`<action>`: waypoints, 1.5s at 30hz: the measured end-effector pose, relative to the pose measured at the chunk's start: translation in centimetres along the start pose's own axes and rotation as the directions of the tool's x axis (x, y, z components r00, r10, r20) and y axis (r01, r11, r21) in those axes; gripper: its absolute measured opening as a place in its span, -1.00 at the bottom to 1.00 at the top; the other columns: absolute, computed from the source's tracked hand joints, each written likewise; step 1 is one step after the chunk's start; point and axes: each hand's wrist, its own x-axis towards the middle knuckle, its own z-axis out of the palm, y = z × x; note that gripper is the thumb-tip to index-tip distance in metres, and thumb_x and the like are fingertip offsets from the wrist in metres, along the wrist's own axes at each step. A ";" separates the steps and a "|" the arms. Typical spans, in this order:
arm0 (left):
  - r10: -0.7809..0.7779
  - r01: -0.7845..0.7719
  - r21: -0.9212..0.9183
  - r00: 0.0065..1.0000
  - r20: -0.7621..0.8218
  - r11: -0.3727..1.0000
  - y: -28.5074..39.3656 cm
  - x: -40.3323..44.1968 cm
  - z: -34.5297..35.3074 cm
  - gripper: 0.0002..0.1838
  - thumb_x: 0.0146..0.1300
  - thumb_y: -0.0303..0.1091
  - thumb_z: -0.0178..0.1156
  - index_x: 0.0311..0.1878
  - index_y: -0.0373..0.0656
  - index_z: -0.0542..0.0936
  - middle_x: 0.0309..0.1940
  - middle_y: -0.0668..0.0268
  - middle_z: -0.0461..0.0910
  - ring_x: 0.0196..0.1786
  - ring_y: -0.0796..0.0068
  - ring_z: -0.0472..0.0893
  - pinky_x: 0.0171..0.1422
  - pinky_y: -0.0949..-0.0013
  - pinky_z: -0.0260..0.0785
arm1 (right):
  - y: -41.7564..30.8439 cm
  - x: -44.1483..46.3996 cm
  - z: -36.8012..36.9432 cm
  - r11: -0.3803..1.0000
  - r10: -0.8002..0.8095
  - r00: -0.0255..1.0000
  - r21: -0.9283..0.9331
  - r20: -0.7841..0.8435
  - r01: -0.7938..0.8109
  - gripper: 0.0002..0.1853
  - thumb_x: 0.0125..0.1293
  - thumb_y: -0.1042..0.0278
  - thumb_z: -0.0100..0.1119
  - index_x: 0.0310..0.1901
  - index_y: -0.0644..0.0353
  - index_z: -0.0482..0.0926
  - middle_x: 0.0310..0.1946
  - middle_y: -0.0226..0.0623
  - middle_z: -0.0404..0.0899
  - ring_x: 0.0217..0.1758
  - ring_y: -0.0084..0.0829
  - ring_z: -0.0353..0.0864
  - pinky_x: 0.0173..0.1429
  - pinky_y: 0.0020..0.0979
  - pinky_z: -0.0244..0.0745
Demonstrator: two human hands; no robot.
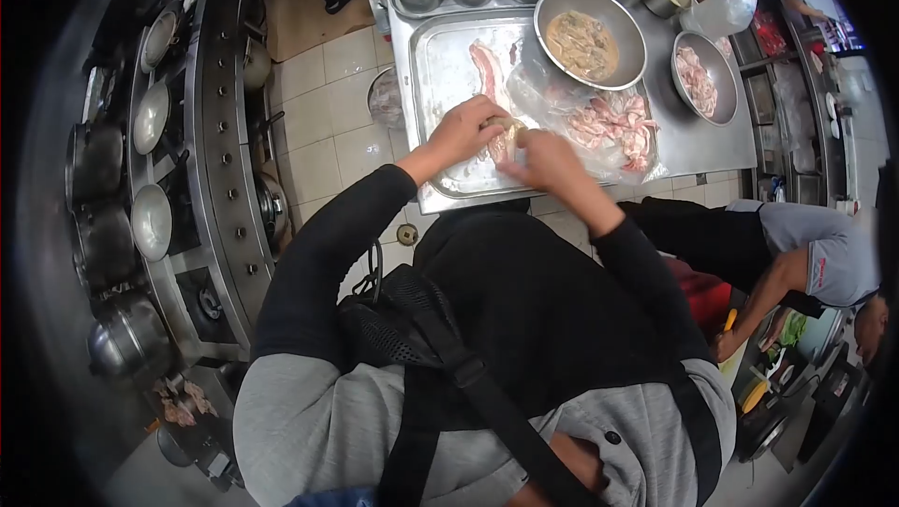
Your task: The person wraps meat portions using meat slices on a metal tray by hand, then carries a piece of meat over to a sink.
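Evidently both hands were at work on a small pale bundle of meat [507,139] in the upper middle of the frame, low over the metal tray [436,67] on the desk [716,149]. The left hand [465,130] had its fingers bent over the top of the bundle and seemed to grasp it lightly, while the right hand [551,165] touched its right side; that hand was blurred, so whether its fingers were closed could not be told. A flat strip of raw meat [486,69] ran up the tray from behind the left fingers, and whether it joined the bundle was hidden. The meat looked light, limp and streaked with fat, so it would probably have felt cold and slippery, sagging if lifted by one end and stretching or tearing if pulled hard. The bundle seemed best held around its sides with flat fingers and gentle, even pressure, since a hard pinch might have squeezed it out of shape; the loose strip called for a hold near its end, with support beneath. To the right of the hands, a pile of raw meat [613,128] lay on a crumpled plastic bag [545,88], likely just as floppy and apt to cling together. Above it stood a big bowl [626,28] of wet brownish mix [581,44], which looked soft and messy to handle.
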 end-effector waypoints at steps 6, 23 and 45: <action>0.094 -0.094 0.005 0.996 0.005 0.996 -0.5 -1.6 -0.1 -0.68 0.18 -0.38 0.38 0.02 -0.19 0.70 -0.23 0.24 0.52 -0.26 0.32 0.57 -0.12 0.30 0.47 | 1.9 3.5 3.4 0.995 -0.038 0.995 0.084 -0.091 0.046 -0.69 0.16 0.16 0.32 -0.31 0.30 0.66 -0.42 0.04 0.69 -0.42 0.06 0.70 -0.25 -0.04 0.65; 0.178 -0.176 0.045 0.982 -0.066 0.983 -2.9 0.8 -0.7 -0.70 0.13 -0.46 0.28 -0.03 -0.22 0.60 -0.14 0.15 0.59 -0.10 0.14 0.66 0.04 0.22 0.52 | 3.0 5.5 2.7 0.918 -0.297 0.916 0.182 -0.269 0.351 -0.63 0.14 0.52 0.32 -0.01 0.20 0.46 -0.22 -0.12 0.53 -0.12 -0.01 0.60 -0.07 -0.16 0.54; -0.149 0.143 0.095 0.987 0.057 0.985 -0.5 -1.0 -1.2 -0.64 0.10 -0.28 0.37 -0.05 -0.20 0.64 -0.13 0.12 0.53 -0.05 0.05 0.60 0.05 0.14 0.48 | 1.4 3.6 2.3 0.881 -0.109 0.990 0.453 -0.086 0.136 -0.68 0.28 0.30 0.35 0.00 0.23 0.55 -0.16 -0.11 0.55 -0.21 -0.24 0.61 -0.09 -0.25 0.54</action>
